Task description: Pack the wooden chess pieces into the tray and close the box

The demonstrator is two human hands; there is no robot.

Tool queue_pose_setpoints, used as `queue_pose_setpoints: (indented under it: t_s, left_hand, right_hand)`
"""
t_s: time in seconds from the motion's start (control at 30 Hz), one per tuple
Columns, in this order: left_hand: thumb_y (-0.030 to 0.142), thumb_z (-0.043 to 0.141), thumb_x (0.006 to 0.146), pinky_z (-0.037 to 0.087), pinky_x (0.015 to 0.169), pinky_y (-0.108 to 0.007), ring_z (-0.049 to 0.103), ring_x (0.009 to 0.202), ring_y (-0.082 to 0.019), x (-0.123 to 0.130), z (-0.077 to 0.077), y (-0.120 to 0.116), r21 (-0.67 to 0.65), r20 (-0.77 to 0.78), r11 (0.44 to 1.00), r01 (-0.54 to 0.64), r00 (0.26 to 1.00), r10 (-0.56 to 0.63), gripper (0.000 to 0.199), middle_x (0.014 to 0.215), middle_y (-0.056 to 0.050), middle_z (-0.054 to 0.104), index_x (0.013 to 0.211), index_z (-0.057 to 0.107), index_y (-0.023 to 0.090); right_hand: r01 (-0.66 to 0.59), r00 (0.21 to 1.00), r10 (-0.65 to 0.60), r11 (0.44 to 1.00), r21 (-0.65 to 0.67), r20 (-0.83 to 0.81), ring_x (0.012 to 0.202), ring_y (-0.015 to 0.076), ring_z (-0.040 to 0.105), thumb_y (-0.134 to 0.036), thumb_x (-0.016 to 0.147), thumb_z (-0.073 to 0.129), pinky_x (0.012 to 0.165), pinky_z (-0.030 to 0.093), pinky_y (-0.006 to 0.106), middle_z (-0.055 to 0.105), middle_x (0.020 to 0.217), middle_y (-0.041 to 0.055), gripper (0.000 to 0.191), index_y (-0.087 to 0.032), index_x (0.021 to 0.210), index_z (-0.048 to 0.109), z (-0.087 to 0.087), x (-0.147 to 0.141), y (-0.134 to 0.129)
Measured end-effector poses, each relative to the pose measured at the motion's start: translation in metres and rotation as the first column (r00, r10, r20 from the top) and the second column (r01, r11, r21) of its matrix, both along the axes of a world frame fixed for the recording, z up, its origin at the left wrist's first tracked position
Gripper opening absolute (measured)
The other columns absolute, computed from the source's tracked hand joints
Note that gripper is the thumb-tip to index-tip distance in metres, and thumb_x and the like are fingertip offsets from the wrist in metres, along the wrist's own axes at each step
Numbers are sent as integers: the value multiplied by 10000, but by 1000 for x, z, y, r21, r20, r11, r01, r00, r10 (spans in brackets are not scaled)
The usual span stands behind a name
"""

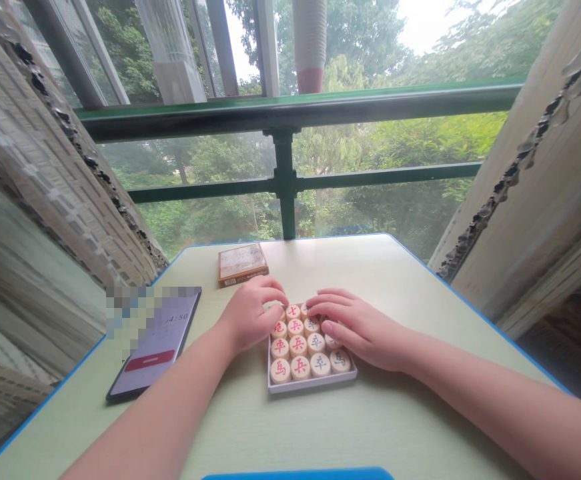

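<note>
A shallow white box [313, 385] sits on the table in front of me, filled with rows of round wooden Chinese chess pieces [297, 345]. Red characters mark the pieces in the left columns, dark ones those on the right. My left hand [251, 312] rests at the box's far left corner, thumb over the pieces there and fingers apart. From the right, my right hand [363, 328] reaches across the far right pieces with its fingers stretched out. Both hands hide part of the far rows; I see no piece lifted.
A phone [157, 347] with a lit, partly blurred screen lies to the left, close to my left forearm. Behind the hands lies a flat brown box lid [243, 262]. The pale green table [400, 427] has a blue edge. Curtains, a green railing [285, 180] and windows surround it.
</note>
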State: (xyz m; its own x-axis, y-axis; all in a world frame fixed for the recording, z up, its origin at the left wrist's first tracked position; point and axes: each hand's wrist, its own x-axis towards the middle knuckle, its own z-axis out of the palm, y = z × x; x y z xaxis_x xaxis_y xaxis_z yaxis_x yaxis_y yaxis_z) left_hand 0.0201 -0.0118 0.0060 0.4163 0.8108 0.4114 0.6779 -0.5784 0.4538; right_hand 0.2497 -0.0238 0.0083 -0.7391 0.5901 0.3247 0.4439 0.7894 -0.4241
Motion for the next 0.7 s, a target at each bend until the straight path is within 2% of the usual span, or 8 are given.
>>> queue_pose_setpoints:
  t_s: [0.43, 0.7]
  left_hand:
    - [119, 471, 694, 442, 816, -305, 567, 816, -162, 1, 0, -1, -11, 9, 1000, 10, 1000, -10, 238, 842, -28, 640, 720, 698, 190]
    - [126, 473, 694, 444, 821, -301, 568, 821, -163, 1, 0, -1, -11, 0, 1000, 13, 1000, -13, 236, 842, -27, 641, 711, 699, 195]
  right_hand:
    - [77, 997, -77, 997, 17, -23, 1133, 200, 450, -331, 905, 387, 987, 363, 393, 558, 1201, 87, 325, -189, 1142, 558, -1, -1, -1]
    - [29, 1000, -29, 1000, 6, -9, 1120, 196, 441, -316, 912, 373, 993, 350, 381, 591, 1145, 61, 298, -197, 1088, 582, 1, -2, -1]
